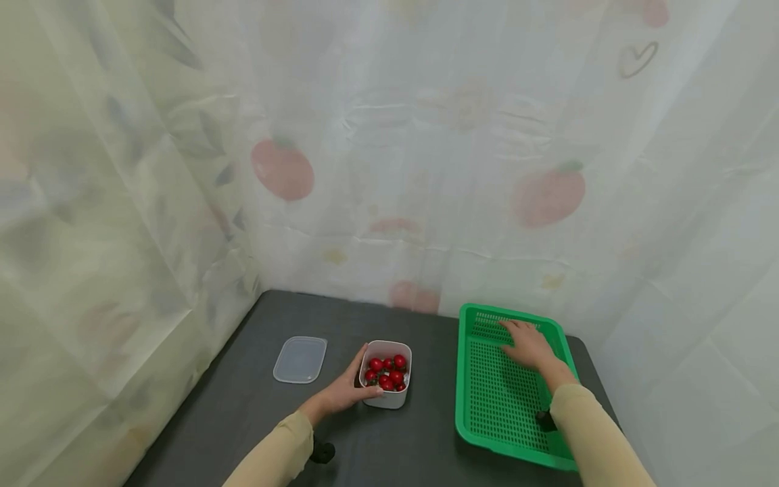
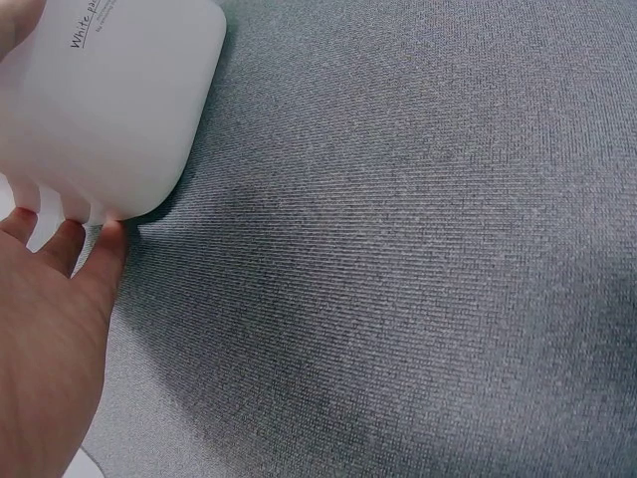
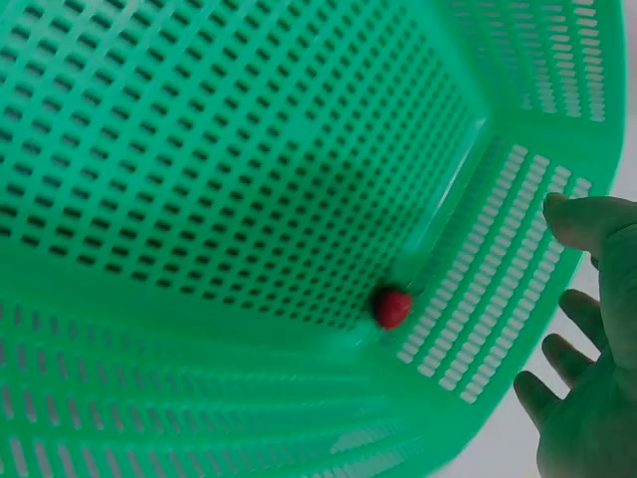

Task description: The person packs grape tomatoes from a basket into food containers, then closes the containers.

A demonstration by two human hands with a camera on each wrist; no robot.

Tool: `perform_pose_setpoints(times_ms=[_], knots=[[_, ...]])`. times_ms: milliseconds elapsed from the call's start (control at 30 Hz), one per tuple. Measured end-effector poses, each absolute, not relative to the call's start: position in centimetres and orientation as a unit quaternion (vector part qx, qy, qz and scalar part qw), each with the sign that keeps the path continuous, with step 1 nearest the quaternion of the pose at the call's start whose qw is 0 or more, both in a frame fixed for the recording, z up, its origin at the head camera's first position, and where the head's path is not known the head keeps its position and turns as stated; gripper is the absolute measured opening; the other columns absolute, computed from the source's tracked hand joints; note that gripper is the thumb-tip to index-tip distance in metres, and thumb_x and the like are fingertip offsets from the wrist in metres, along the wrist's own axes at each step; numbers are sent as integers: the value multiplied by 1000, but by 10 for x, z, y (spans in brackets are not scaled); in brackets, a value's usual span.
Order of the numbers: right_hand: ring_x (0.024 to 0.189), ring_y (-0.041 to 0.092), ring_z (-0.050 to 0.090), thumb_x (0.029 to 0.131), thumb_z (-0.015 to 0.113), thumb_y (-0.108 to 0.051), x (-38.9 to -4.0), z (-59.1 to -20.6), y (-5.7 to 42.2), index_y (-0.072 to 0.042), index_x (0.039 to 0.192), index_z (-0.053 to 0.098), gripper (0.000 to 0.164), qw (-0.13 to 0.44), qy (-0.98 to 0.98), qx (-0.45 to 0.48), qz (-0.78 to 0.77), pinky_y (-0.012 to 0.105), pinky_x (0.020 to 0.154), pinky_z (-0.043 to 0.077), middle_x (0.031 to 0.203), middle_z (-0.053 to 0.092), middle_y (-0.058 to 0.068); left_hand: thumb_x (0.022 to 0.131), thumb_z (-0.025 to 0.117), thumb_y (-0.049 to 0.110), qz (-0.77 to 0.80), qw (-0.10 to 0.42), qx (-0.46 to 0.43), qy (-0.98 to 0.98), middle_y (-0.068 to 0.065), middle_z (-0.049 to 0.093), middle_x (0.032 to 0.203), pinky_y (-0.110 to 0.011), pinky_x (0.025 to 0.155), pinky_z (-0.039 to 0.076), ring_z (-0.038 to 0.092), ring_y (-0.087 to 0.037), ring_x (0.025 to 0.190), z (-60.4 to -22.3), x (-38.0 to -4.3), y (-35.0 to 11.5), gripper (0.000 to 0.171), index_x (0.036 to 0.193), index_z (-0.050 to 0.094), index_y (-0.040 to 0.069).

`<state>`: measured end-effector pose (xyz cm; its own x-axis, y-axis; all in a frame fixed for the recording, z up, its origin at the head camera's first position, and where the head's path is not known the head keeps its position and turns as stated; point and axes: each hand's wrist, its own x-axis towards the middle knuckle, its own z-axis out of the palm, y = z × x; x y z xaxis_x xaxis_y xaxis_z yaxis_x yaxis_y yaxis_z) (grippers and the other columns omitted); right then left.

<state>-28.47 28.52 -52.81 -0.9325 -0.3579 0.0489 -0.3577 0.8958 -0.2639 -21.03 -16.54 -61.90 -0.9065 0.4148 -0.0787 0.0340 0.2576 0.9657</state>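
A white plastic container (image 1: 387, 401) with several cherry tomatoes (image 1: 396, 377) in it stands on the dark table. My left hand (image 1: 345, 391) holds it from the left side, the thumb along the near rim; in the left wrist view the fingertips press against the container's wall (image 2: 129, 110). Over the far part of the green basket (image 1: 464, 379) reaches my right hand (image 1: 528, 346), fingers spread with nothing seen in them. A single cherry tomato (image 3: 392, 307) lies in a corner of the basket in the right wrist view, apart from the right hand; in the head view it is hidden.
Left of the container a translucent square lid (image 1: 301, 360) lies flat on the table (image 1: 426, 433). Patterned curtains (image 1: 389, 169) hang behind the table and along both sides.
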Motion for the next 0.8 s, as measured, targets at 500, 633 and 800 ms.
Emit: perform_pose_setpoints(times_ms=[500, 633, 800], knots=[[135, 64, 28, 98, 68, -15, -285, -563, 312, 15, 149, 36, 67, 99, 980, -96, -144, 72, 104, 30, 147, 35, 43, 94, 76, 26, 592, 155, 149, 777, -18, 12, 168, -60, 115, 26, 21, -41, 150, -621, -210, -166, 109, 166, -5, 20], [136, 65, 26, 99, 66, -16, -283, -569, 313, 17, 148, 34, 68, 111, 978, -87, -154, 72, 107, 27, 149, 31, 44, 93, 77, 27, 585, 154, 151, 782, -19, 12, 167, -61, 115, 26, 21, -42, 150, -621, -210, -166, 109, 165, -5, 18], [136, 65, 24, 100, 65, -19, -284, -577, 314, 18, 149, 32, 70, 120, 976, -77, -164, 72, 108, 25, 151, 27, 45, 92, 78, 32, 577, 158, 146, 787, -20, 12, 167, -60, 114, 28, 23, -42, 149, -619, -209, -166, 111, 166, -5, 17]])
